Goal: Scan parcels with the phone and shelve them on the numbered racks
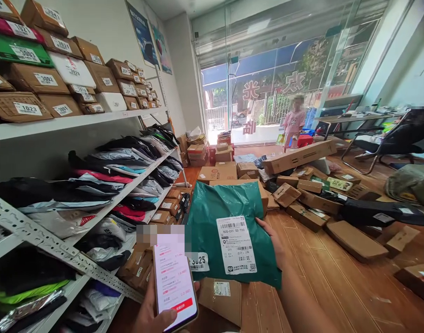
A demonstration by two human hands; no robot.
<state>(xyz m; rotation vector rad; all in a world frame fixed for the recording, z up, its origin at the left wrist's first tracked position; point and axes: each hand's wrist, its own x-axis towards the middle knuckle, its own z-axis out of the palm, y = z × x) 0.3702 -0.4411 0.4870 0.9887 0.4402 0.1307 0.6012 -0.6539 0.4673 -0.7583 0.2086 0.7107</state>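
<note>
My left hand (pixel 152 311) grips a smartphone (pixel 174 286) at the bottom of the view, its lit screen showing a red and white list. My right hand (pixel 275 244) holds a green plastic mailer bag (pixel 229 217) upright by its right edge. The bag carries a white shipping label (pixel 235 245) with barcodes and a small numbered sticker (pixel 199 262) at its lower left. The phone's top corner overlaps the bag's lower left. Below both lies a brown cardboard box (pixel 221 296) on the floor.
Metal shelves (pixel 94 121) on the left hold numbered cardboard parcels above and soft bagged parcels below. Several boxes (pixel 302 194) lie scattered on the wooden floor ahead. A person (pixel 293 121) stands near the glass shopfront. A desk (pixel 358 118) and chair (pixel 395 138) stand at right.
</note>
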